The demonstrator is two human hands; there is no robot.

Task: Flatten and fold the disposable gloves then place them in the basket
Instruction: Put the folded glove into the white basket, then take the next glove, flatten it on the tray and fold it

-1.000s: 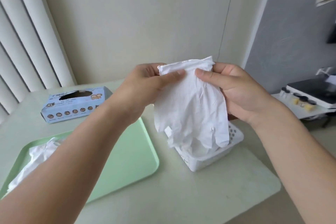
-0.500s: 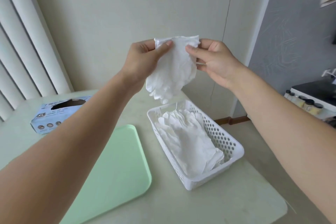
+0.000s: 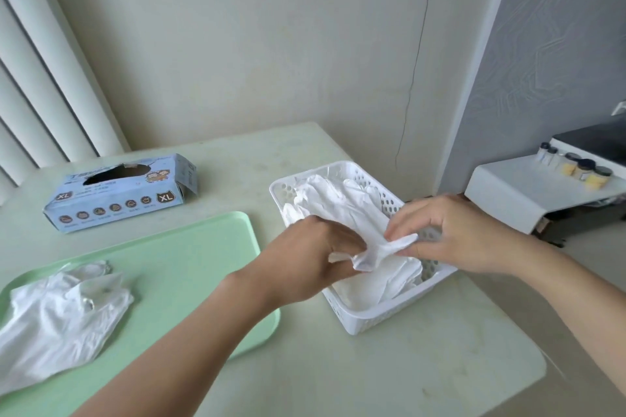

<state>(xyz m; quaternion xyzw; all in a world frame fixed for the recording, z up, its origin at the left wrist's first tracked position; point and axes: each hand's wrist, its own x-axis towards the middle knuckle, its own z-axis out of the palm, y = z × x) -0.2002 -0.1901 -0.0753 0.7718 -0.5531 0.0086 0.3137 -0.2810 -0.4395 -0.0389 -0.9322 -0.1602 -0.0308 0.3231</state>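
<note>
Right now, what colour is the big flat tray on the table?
The tray is pale mint green, seen in the head view.

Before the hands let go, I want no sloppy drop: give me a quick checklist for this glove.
1. Both hands hold the folded glove: left hand and right hand pinch it: ok.
2. Glove over the basket: ok.
3. Fold neat: bunched; not ok.
4. Room atop the stacked gloves: ok.
5. Glove pile waits on the tray: ok.
</note>
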